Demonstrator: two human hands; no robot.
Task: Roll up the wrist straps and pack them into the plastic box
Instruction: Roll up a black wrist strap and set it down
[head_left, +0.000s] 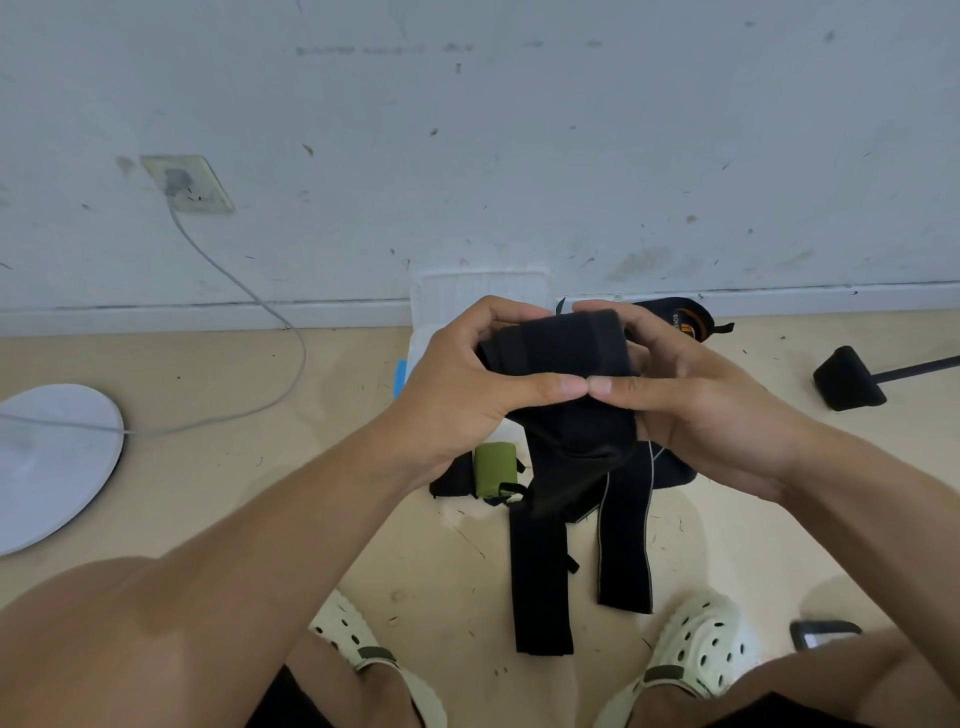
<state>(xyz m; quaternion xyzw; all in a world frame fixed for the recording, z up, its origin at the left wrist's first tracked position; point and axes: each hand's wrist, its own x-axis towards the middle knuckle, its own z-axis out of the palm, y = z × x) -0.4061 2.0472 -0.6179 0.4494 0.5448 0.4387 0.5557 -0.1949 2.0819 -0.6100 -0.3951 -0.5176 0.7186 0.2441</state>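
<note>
Floor (218, 499) is lying open on my left, a white disc (49, 462) near that edge. Plastic box (483, 296) is sitting far against the wall. I am seeing left hand (467, 384) and right hand (691, 400) gripping a black wrist strap (558, 345) mid-air, tail hanging near; a rolled green strap (493, 470) is lying below.

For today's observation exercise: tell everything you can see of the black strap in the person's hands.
The black strap looks like soft woven fabric. Its upper end is partly rolled into a thick bundle, held above the floor. The left hand and right hand grip the roll from either side, thumbs meeting in front. The unrolled tail hangs down between the feet. No markings show.
</note>
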